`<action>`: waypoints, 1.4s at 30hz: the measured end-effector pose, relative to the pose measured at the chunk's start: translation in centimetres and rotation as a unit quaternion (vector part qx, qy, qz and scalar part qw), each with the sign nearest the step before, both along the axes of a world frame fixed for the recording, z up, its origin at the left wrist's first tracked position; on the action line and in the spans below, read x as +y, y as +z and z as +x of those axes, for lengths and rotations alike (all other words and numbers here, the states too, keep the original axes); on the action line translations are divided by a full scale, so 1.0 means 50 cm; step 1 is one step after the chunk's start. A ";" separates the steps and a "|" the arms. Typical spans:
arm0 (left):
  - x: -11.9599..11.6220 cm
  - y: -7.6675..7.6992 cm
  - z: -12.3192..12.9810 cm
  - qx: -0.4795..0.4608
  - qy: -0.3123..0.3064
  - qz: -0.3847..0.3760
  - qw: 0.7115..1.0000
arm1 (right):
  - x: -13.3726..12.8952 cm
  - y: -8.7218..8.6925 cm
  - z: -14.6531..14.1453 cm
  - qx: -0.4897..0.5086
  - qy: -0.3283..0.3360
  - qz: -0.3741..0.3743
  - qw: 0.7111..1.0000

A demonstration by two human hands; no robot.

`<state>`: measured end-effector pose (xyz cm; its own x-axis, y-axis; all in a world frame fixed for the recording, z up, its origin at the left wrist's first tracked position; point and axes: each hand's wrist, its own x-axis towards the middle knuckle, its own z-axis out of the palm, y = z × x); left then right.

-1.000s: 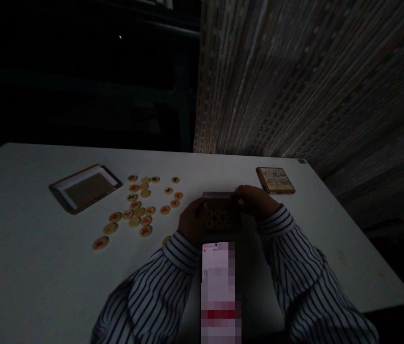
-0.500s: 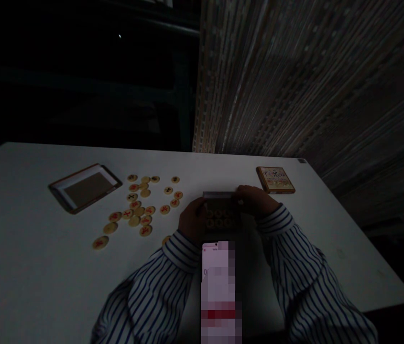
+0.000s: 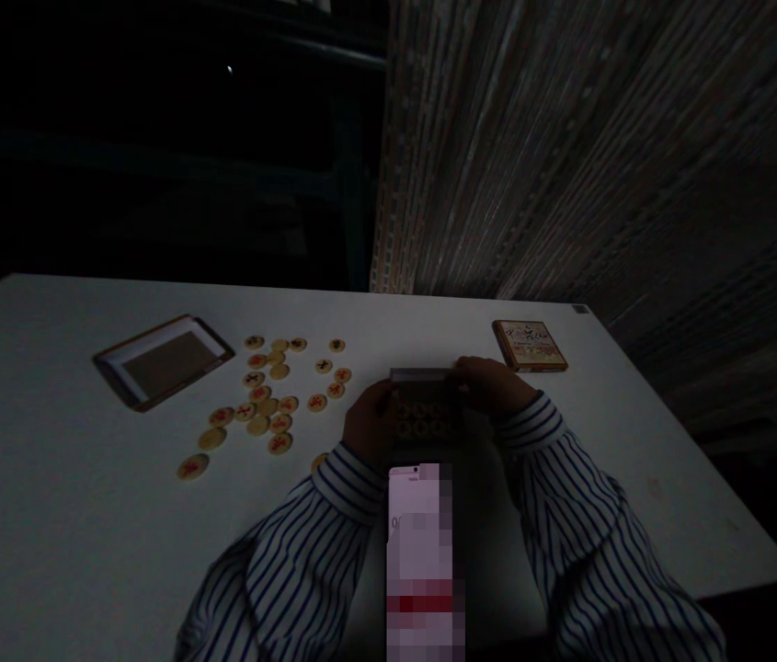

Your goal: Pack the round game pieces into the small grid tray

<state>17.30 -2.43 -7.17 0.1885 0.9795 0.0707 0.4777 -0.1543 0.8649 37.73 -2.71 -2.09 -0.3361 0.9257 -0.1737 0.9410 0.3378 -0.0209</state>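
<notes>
A small box [image 3: 421, 375] lies on the white table with rows of round xiangqi pieces [image 3: 419, 428] inside, dim in shadow. My left hand [image 3: 370, 425] is closed on the box's left side. At its right far corner my right hand [image 3: 491, 386] grips the rim, its fingers curled. Left of the hands, many loose xiangqi pieces [image 3: 259, 393] are scattered, some showing red or black characters and some blank side up. One more piece [image 3: 320, 462] peeks out beside my left cuff.
An open box lid or tray [image 3: 164, 363] lies at the far left. A closed box with a printed cover [image 3: 531, 346] sits at the right back. Nearest me is a lit phone [image 3: 422, 552], partly blurred out. Behind the table [image 3: 85, 515] hangs a curtain [image 3: 471, 147].
</notes>
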 end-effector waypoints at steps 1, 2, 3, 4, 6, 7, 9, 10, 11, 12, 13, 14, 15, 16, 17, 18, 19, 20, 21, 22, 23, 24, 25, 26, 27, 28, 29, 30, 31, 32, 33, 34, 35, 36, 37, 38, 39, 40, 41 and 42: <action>0.000 0.001 0.000 0.003 -0.001 -0.001 1.000 | 0.000 0.000 0.000 -0.001 -0.002 0.000 1.000; -0.001 0.001 0.000 0.004 0.000 0.000 1.000 | 0.000 0.000 0.000 0.000 -0.004 0.000 1.000; -0.001 0.002 0.000 0.004 0.001 0.003 1.000 | 0.000 0.000 0.000 0.001 -0.005 0.000 1.000; -0.002 0.002 0.000 0.001 0.002 0.006 1.000 | 0.000 0.000 0.000 0.003 -0.003 0.000 1.000; -0.002 0.001 0.000 -0.003 0.003 0.012 1.000 | 0.000 -0.001 0.001 0.005 0.000 0.001 1.000; -0.002 0.001 0.000 -0.004 0.003 0.013 1.000 | 0.000 -0.001 0.001 0.004 0.001 -0.001 1.000; -0.003 0.002 -0.001 -0.005 0.000 0.015 1.000 | 0.000 -0.002 0.002 0.000 0.000 -0.005 1.000; -0.003 0.002 -0.001 -0.006 0.000 0.016 1.000 | 0.000 -0.003 0.002 -0.002 -0.002 -0.006 1.000; -0.003 0.003 -0.001 -0.006 0.000 0.016 1.000 | 0.000 -0.003 0.002 -0.003 -0.003 -0.008 1.000; -0.003 0.004 -0.001 -0.006 -0.001 0.015 1.000 | 0.001 -0.003 0.002 -0.003 -0.004 -0.009 1.000; -0.003 0.004 0.000 -0.007 0.000 0.013 1.000 | 0.001 -0.003 0.002 -0.002 -0.004 -0.009 1.000; -0.003 0.004 0.000 -0.006 0.002 0.011 1.000 | 0.000 -0.003 0.002 0.001 -0.004 -0.008 1.000; -0.003 0.003 0.000 -0.006 0.004 0.010 1.000 | 0.000 -0.002 0.002 0.003 -0.004 -0.007 1.000; -0.002 0.002 0.001 -0.006 0.005 0.009 1.000 | 0.000 -0.002 0.002 0.005 -0.003 -0.005 1.000; -0.002 0.000 0.001 -0.005 0.006 0.008 1.000 | -0.001 -0.001 0.002 0.008 -0.002 -0.002 1.000; -0.001 -0.002 0.001 -0.004 0.007 0.008 1.000 | -0.001 -0.001 0.002 0.008 -0.001 0.002 1.000; -0.001 -0.003 0.001 -0.003 0.006 0.008 1.000 | -0.002 0.000 0.002 0.007 -0.002 0.003 1.000; 0.000 -0.005 0.001 -0.002 0.005 0.008 1.000 | -0.002 0.000 0.001 0.005 -0.002 0.003 1.000; 0.000 -0.006 0.000 -0.002 0.004 0.008 1.000 | -0.002 0.000 0.001 0.003 -0.003 0.001 1.000; 0.000 -0.006 0.000 -0.001 0.004 0.010 1.000 | -0.002 0.000 0.001 0.002 -0.005 -0.001 1.000; 0.000 -0.006 -0.001 -0.002 0.002 0.012 1.000 | -0.002 0.000 0.000 -0.001 -0.006 -0.004 1.000; 0.000 -0.005 -0.001 -0.003 0.000 0.015 1.000 | -0.001 0.001 0.000 -0.003 -0.006 -0.006 1.000; 0.000 -0.005 -0.002 -0.004 -0.002 0.017 1.000 | -0.001 0.001 0.000 -0.004 -0.006 -0.006 1.000; 0.000 -0.005 -0.002 -0.007 -0.002 0.019 1.000 | -0.002 0.001 0.000 -0.004 -0.004 -0.005 1.000; 0.000 -0.005 -0.002 -0.008 -0.001 0.020 1.000 | -0.002 0.002 0.000 -0.004 -0.001 -0.005 1.000; 0.000 -0.005 -0.001 -0.009 -0.001 0.020 1.000 | -0.002 0.003 0.000 -0.005 0.000 -0.005 1.000; -0.001 -0.005 -0.001 -0.010 0.001 0.020 1.000 | -0.002 0.004 0.000 -0.005 0.001 -0.006 1.000; -0.001 -0.004 -0.001 -0.010 0.004 0.020 1.000 | -0.002 0.004 0.000 -0.006 0.002 -0.008 1.000; -0.001 -0.004 -0.001 -0.010 0.005 0.020 1.000 | -0.002 0.005 0.000 -0.007 0.003 -0.010 1.000; -0.001 -0.004 -0.001 -0.010 0.005 0.018 1.000 | -0.002 0.005 0.000 -0.007 0.002 -0.011 1.000; -0.001 -0.004 -0.001 -0.010 0.005 0.016 1.000 | -0.001 0.004 0.000 -0.005 0.002 -0.011 1.000; -0.001 -0.004 -0.001 -0.010 0.005 0.013 1.000 | -0.001 0.004 0.000 -0.003 0.001 -0.009 1.000; -0.001 -0.003 -0.001 -0.008 0.004 0.011 1.000 | 0.000 0.004 -0.001 -0.001 0.000 -0.008 1.000; -0.001 -0.003 -0.001 -0.005 0.003 0.011 1.000 | 0.000 0.004 -0.001 0.000 -0.001 -0.007 1.000; 0.000 -0.003 0.000 -0.003 0.003 0.011 1.000 | 0.000 0.005 -0.001 0.001 -0.001 -0.007 1.000; 0.000 -0.003 0.000 -0.002 0.004 0.012 1.000 | 0.000 0.005 -0.002 0.001 0.000 -0.008 1.000; 0.000 -0.003 0.000 -0.002 0.005 0.012 1.000 | -0.001 0.006 -0.002 -0.001 0.001 -0.008 1.000; 0.000 -0.003 0.000 -0.003 0.006 0.011 1.000 | -0.002 0.006 -0.002 -0.003 0.002 -0.009 1.000; -0.001 -0.002 0.001 -0.004 0.008 0.008 1.000 | -0.002 0.006 -0.002 -0.006 0.003 -0.008 1.000; -0.001 -0.002 0.001 -0.003 0.009 0.005 1.000 | -0.003 0.006 -0.002 -0.010 0.003 -0.007 1.000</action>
